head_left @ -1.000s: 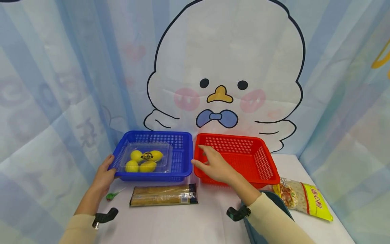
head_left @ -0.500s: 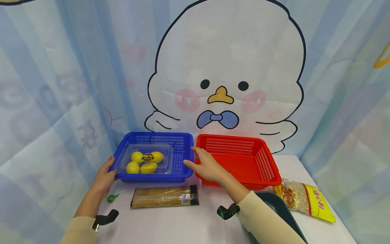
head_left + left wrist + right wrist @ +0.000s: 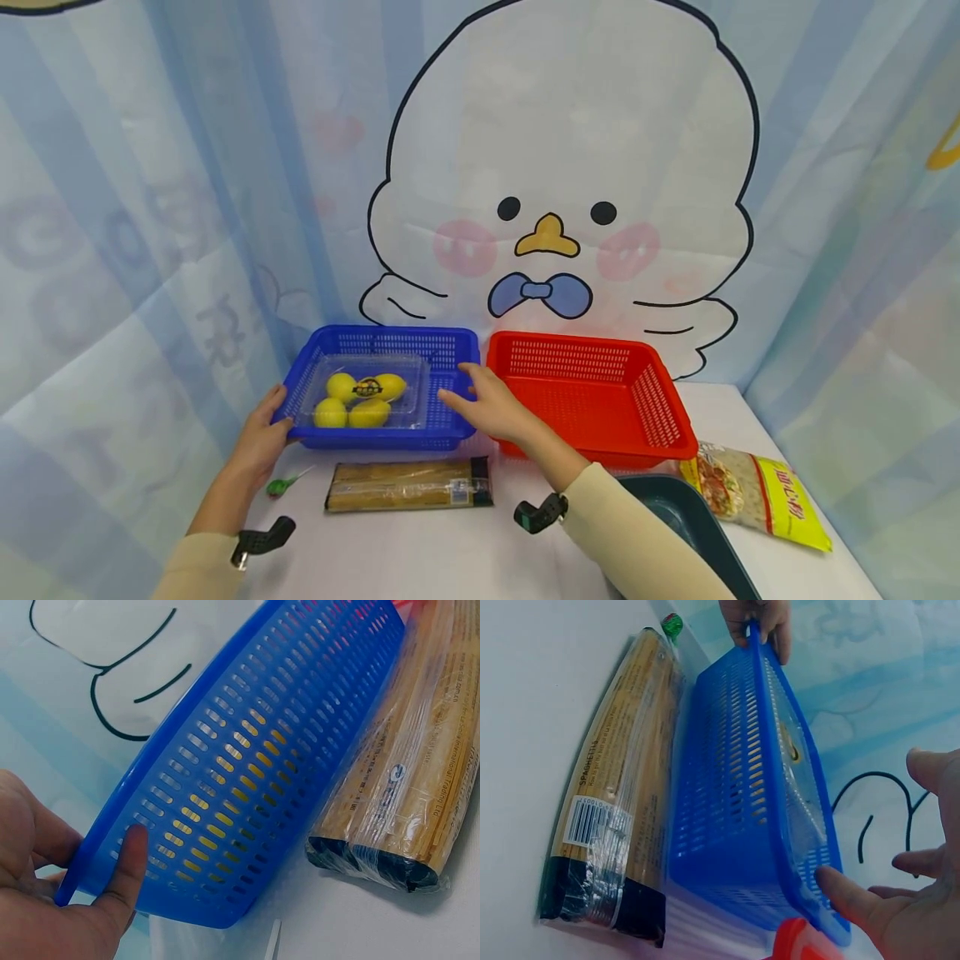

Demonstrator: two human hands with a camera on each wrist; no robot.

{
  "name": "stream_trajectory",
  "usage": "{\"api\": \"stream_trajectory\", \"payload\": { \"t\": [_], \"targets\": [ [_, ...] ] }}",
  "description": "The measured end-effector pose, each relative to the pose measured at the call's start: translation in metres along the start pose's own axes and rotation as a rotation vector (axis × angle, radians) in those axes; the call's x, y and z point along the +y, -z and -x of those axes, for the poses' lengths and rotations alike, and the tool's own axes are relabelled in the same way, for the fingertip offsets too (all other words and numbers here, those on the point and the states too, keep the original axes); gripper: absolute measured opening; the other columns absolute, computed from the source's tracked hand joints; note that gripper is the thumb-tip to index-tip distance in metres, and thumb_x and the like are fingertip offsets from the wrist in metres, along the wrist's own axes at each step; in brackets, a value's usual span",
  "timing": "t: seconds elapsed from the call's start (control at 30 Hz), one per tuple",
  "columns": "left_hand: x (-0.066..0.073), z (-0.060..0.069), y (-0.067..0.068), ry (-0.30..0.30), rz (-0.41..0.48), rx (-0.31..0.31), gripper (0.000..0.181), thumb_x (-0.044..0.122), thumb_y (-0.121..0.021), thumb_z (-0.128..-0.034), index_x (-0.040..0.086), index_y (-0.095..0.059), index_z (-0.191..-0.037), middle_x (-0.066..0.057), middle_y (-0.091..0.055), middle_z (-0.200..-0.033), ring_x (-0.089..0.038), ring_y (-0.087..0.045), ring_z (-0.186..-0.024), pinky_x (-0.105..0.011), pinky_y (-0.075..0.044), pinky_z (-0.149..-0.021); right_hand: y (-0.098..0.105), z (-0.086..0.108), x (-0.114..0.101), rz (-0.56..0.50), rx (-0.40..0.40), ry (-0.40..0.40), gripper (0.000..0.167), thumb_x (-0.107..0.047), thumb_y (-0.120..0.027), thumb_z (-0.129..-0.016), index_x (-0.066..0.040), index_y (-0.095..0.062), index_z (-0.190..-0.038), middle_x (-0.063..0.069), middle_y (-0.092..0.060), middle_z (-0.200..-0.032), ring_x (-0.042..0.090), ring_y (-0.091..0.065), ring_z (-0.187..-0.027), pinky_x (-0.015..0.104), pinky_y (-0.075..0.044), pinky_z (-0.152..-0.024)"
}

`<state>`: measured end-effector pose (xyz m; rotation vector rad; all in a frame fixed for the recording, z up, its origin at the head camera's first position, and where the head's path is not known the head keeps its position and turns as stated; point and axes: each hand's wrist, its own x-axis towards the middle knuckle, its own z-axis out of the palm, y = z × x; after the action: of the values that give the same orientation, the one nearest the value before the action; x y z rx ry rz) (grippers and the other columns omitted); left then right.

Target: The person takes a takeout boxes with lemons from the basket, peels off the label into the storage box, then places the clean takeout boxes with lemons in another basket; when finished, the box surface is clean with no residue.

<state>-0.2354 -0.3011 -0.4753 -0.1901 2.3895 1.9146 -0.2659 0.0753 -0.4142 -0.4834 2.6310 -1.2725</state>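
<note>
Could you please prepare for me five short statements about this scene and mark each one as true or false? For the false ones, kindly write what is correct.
1. The left hand grips the rim of the blue basket. True.
2. The spaghetti pack lies nearer to the person than the blue basket. True.
3. The red basket holds all the fruit. False: the yellow fruits are in a clear box in the blue basket.
4. Both hands grip the red basket. False: the right hand is open at the right end of the blue basket, and the left hand grips that basket.
5. The bag with yellow ends lies on the table. True.
</note>
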Motion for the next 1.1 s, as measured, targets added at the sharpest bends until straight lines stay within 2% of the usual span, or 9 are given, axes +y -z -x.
{"api": "stream_trajectory", "payload": {
  "t": [0.07,0.2,0.27,0.33,0.43,0.5,0.8,1.0,1.1],
  "targets": [
    [0.0,0.0,0.0,0.003,-0.002,0.001,0.068,-0.004,-0.026,-0.109,0.008,0.007,-0.168,-0.008,0.022,-0.176,-0.042,-0.009,-0.162,-0.048,-0.035,-0.124,-0.003,-0.002,0.001,0.007,-0.006,-0.002,0.082,-0.056,-0.065,-0.101,-0.01,-0.037,-0.163,0.02,-0.042,-0.164,0.042,-0.054,-0.142,0.059,-0.055,-0.108],
    [-0.001,0.0,0.0,0.005,-0.008,0.001,0.069,-0.003,-0.026,-0.1091,0.009,0.008,-0.168,-0.007,0.022,-0.176,-0.042,-0.01,-0.162,-0.024,-0.049,-0.113,-0.008,-0.005,0.004,0.024,-0.007,0.003,0.081,-0.056,-0.065,-0.102,-0.009,-0.039,-0.162,0.02,-0.045,-0.162,0.043,-0.055,-0.14,0.059,-0.056,-0.106],
    [-0.002,0.0,0.0,0.003,-0.013,-0.001,0.069,-0.003,-0.026,-0.1095,0.009,0.008,-0.168,-0.006,0.023,-0.175,-0.042,-0.01,-0.162,-0.019,-0.05,-0.109,-0.01,-0.006,0.004,0.03,-0.005,0.01,0.08,-0.056,-0.064,-0.102,-0.009,-0.039,-0.161,0.021,-0.046,-0.161,0.044,-0.055,-0.14,0.059,-0.056,-0.106],
    [-0.002,0.0,0.0,0.002,-0.012,-0.001,0.069,-0.003,-0.026,-0.1097,0.01,0.008,-0.168,-0.006,0.023,-0.175,-0.042,-0.009,-0.162,-0.028,-0.048,-0.115,-0.012,-0.006,0.003,0.039,-0.001,0.018,0.079,-0.055,-0.064,-0.102,-0.008,-0.04,-0.161,0.021,-0.046,-0.16,0.043,-0.056,-0.139,0.059,-0.056,-0.106],
    [-0.002,-0.001,-0.001,-0.001,-0.012,0.002,0.068,-0.003,-0.026,-0.1097,0.01,0.008,-0.168,-0.006,0.023,-0.175,-0.042,-0.007,-0.162,-0.047,-0.037,-0.124,-0.014,-0.007,0.001,0.051,0.002,0.022,0.077,-0.055,-0.063,-0.103,-0.008,-0.041,-0.16,0.02,-0.048,-0.159,0.041,-0.057,-0.137,0.058,-0.057,-0.106],
    [-0.002,-0.001,-0.001,-0.001,-0.002,0.005,0.068,-0.003,-0.025,-0.1098,0.01,0.008,-0.168,-0.006,0.024,-0.175,-0.042,-0.003,-0.163,-0.054,-0.03,-0.126,-0.017,-0.009,0.0,0.049,-0.001,0.017,0.076,-0.055,-0.062,-0.103,-0.008,-0.041,-0.159,0.021,-0.049,-0.157,0.041,-0.058,-0.135,0.057,-0.057,-0.106],
    [-0.002,-0.002,-0.001,-0.004,-0.002,-0.006,0.068,-0.004,-0.025,-0.1101,0.01,0.009,-0.167,-0.005,0.024,-0.175,-0.042,-0.007,-0.162,-0.051,-0.033,-0.125,-0.026,-0.013,-0.006,0.042,0.028,0.007,0.072,-0.053,-0.061,-0.105,-0.004,-0.045,-0.155,0.025,-0.051,-0.155,0.039,-0.057,-0.135,0.059,-0.05,-0.114],
    [-0.003,0.0,0.0,-0.008,0.009,-0.008,0.068,-0.004,-0.024,-0.11,0.009,0.01,-0.167,-0.005,0.026,-0.174,-0.041,0.0,-0.163,-0.054,-0.029,-0.126,-0.033,-0.02,-0.008,0.045,0.029,-0.027,0.072,-0.053,-0.059,-0.106,-0.003,-0.045,-0.155,0.024,-0.051,-0.155,0.038,-0.057,-0.136,0.059,-0.049,-0.116],
    [-0.003,0.0,0.0,-0.012,0.004,-0.011,0.067,-0.004,-0.024,-0.1103,0.01,0.01,-0.167,-0.004,0.026,-0.174,-0.041,-0.002,-0.163,-0.054,-0.029,-0.125,-0.036,-0.022,-0.008,0.046,0.027,-0.042,0.072,-0.052,-0.059,-0.106,-0.002,-0.045,-0.156,0.025,-0.05,-0.156,0.039,-0.055,-0.139,0.059,-0.047,-0.117]
  ]
}}
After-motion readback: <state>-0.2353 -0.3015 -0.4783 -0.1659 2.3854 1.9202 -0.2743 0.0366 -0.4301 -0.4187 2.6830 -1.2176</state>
